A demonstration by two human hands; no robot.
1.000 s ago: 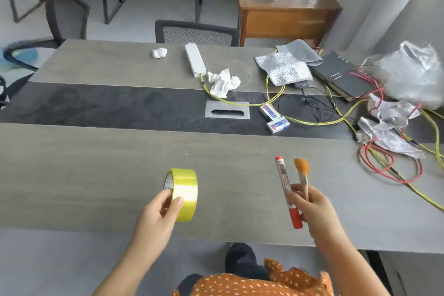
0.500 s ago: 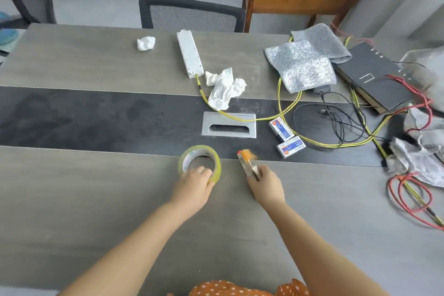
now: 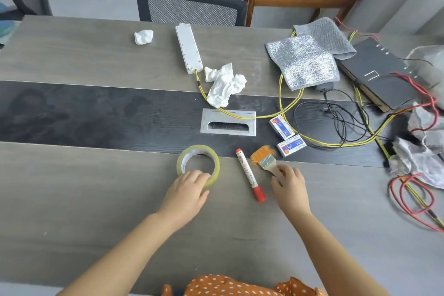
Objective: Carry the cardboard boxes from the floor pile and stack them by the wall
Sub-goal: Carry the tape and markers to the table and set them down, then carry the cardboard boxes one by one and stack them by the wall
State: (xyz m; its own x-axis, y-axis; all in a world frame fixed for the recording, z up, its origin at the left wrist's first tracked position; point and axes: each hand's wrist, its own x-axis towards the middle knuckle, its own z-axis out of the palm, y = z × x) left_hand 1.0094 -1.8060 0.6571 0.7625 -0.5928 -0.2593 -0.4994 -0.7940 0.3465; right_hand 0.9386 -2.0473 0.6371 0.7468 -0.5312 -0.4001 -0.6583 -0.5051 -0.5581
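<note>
Head camera view, looking down at a long grey table (image 3: 72, 199) with a dark strip running across its middle. No cardboard boxes appear anywhere in view.

Left hand (image 3: 186, 193) lies on the near rim of one roll of yellow-green tape (image 3: 198, 166), which sits flat on the table; the fingers curve over the rim, and whether they grip it or only rest there cannot be told. Right hand (image 3: 290, 186) touches the wooden handle of one small paintbrush (image 3: 265, 160) with orange bristles, fingers loosely bent around its end. Between the hands lies one red-capped marker (image 3: 249, 175), its white barrel printed with text too small to read.

Set into the dark strip is one metal cable slot (image 3: 228, 122), with a yellow cable (image 3: 292, 101) passing into it from a white power strip (image 3: 188, 49). Two small white boxes (image 3: 286, 136) with blue and red labels lie just beside the brush; their writing is not legible. Two crumpled white tissues (image 3: 224, 85) sit farther back, well apart from each other. Two silvery cloths (image 3: 304, 61) overlap beside one black binder (image 3: 382, 77). Red wires (image 3: 408, 197) loop at the right edge.
</note>
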